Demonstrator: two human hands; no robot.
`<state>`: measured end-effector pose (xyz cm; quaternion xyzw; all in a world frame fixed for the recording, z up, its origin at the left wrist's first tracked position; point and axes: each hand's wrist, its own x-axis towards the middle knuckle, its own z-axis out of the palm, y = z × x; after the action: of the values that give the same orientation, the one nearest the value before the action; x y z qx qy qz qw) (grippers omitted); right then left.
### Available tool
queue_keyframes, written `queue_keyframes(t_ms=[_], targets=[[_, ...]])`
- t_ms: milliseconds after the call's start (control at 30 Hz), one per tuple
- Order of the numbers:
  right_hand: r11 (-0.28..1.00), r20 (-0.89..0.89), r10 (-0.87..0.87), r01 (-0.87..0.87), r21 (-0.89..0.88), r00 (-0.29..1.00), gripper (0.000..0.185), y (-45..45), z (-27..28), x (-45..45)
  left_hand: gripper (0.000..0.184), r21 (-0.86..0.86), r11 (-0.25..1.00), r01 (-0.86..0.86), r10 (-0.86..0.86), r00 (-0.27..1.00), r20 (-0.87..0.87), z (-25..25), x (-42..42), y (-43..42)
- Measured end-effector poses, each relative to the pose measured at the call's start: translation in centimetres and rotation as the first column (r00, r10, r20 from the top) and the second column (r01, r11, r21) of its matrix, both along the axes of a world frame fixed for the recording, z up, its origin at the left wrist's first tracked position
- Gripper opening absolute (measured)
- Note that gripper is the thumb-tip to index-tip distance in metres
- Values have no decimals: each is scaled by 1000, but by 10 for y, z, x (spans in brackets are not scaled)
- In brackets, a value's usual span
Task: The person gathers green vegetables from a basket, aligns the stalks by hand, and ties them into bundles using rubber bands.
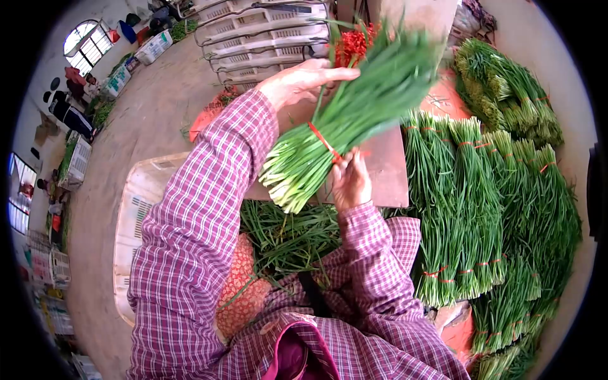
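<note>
A thick bunch of green chives [354, 107] is held above the work board, its pale cut ends toward the lower left and its leafy tips blurred at the upper right. A red tie [324, 142] goes around it near the cut ends. My right hand [352, 182] pinches the tie at its knot, at the lower side of the bunch. My left hand [308, 82] is at the upper left side of the bunch, fingers stretched out along the leaves; whether its hidden fingertips press on it I cannot tell.
Tied chive bunches [456, 209] lie piled at the right. Loose leaves [291, 234] cover my lap. Red ties [356, 45] sit behind the brown board [389, 168]. A white crate [136, 209] stands left, stacked crates [259, 38] at the back. People [66, 111] are far left.
</note>
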<state>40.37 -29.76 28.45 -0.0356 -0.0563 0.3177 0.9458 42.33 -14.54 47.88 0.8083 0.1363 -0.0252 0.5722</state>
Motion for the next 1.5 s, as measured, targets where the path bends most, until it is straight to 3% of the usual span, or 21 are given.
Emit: queue_keyframes(t_ms=[67,167,267,367,467,533,600,700,767,800,867,933,967,1000,1033,1067,1133,1267,1333,1433,1500], targets=[[963,-143,-100,60,-262,985,14,-4,-34,-12,79,219,976,-13,6,1000,31,-40,15,42],[959,-211,-154,94,-268,965,11,-10,-33,-19,53,359,923,135,-161,986,42,-48,-13,58],[989,-58,-104,97,-115,993,13,-9,-49,-17,39,294,944,152,-166,986,25,-62,-50,45],[974,-205,-141,99,-203,969,10,-8,-38,-18,35,270,959,86,-98,995,31,-78,-73,20],[972,-200,-149,106,-210,968,10,-9,-36,-20,26,564,823,70,-212,959,191,-92,-79,2],[968,-185,-155,112,-226,970,12,-9,-40,-19,23,574,817,56,-224,948,226,-102,-79,1],[976,-151,-149,121,-180,977,13,-8,-41,-18,20,430,903,-11,-142,936,322,-106,-81,3],[974,-167,-156,124,-187,973,13,-8,-41,-19,8,-188,980,-70,132,932,338,-100,-93,11],[973,-177,-159,124,-192,971,13,-8,-42,-19,8,-524,850,-54,272,897,349,-95,-107,26],[972,-129,-165,139,-188,978,13,-7,-45,-19,8,-522,851,-55,272,897,348,-96,-116,44],[972,-82,-167,150,-182,983,14,-7,-50,-18,9,-834,550,53,390,866,313,-97,-136,83],[977,-145,-149,123,-177,978,13,-6,-54,-15,11,-676,733,-74,476,766,433,-77,-152,93],[980,-128,-144,124,-155,981,15,-5,-56,-15,38,-343,861,-376,492,788,371,-62,-165,94],[980,-128,-143,123,-154,981,15,-4,-56,-15,38,-343,861,-376,492,787,372,-54,-168,82],[981,-99,-150,136,-139,984,16,-3,-56,-15,56,289,813,-505,300,790,535,-51,-164,64],[981,-69,-157,148,-124,985,17,-3,-55,-15,75,765,377,-523,54,837,545,-50,-160,42],[958,-13,-198,191,-212,980,19,-1,-48,-15,112,888,393,-238,-106,948,301,-60,-147,-15],[837,170,-237,289,-465,957,20,-4,-17,-21,137,945,327,21,-167,985,36,-125,-122,-57],[689,473,-174,450,-569,864,20,-13,12,-19,131,957,290,-23,-78,996,47,-131,-113,-37],[559,745,-11,622,-549,667,19,-6,51,6,106,840,541,51,-214,974,79,-108,-107,-3],[524,833,71,691,-499,548,17,2,80,22,94,569,788,234,-279,960,-8,-77,-100,15]])
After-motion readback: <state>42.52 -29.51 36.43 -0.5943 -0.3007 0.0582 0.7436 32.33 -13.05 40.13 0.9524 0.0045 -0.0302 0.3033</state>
